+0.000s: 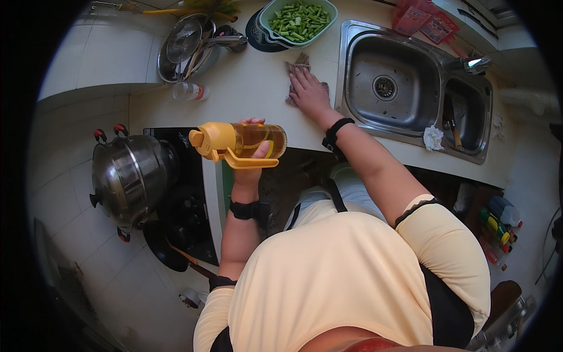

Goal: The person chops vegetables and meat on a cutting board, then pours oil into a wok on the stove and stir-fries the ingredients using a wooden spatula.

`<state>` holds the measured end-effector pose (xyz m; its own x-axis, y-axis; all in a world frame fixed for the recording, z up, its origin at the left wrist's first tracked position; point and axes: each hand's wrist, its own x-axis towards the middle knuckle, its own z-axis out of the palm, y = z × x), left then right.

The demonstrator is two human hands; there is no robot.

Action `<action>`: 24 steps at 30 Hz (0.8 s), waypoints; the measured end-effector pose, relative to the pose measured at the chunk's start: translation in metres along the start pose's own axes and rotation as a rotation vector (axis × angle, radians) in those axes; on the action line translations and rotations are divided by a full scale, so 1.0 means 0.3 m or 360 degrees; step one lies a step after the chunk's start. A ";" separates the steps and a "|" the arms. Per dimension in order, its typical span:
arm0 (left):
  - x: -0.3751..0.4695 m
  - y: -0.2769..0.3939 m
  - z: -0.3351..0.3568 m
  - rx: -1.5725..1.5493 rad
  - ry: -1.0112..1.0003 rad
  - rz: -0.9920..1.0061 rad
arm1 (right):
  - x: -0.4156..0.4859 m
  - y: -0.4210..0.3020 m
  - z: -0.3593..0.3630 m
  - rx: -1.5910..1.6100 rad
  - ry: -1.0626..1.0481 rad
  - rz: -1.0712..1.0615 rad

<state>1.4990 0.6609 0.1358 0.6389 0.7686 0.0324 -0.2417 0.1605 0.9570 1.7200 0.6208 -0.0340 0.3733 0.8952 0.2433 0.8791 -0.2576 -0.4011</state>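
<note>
My left hand (251, 169) is closed around a clear oil bottle (259, 134) with a yellow lid and handle, tilted on its side above the counter's front edge. Amber liquid shows inside it. My right hand (308, 92) lies flat, fingers spread, on a crumpled brown cloth (325, 87) on the white countertop (246, 88). Whether the fingers grip the cloth cannot be told. Behind the cloth, a pale green basin (333, 20) holds cut green vegetable pieces (299, 22). To the left, a clear jar (190, 91) lies on the counter.
At right is a steel double sink (393, 79) with a knife (454, 127) in its small bowl and white crumpled paper (433, 138) on its rim. A steel bowl (165, 66) with strainers stands back left. A steamer pot (127, 176) and a wok (162, 246) are on the left.
</note>
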 end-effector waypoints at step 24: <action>-0.032 0.118 0.279 0.0720 -0.0357 0.0627 | -0.050 -0.327 -0.718 0.2762 -0.0935 0.1153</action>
<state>1.5456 0.6073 0.1935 0.7143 0.5606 0.4190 -0.1887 -0.4222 0.8866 1.6919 0.5543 0.1920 0.0194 0.8866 -0.4621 -0.6912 -0.3221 -0.6469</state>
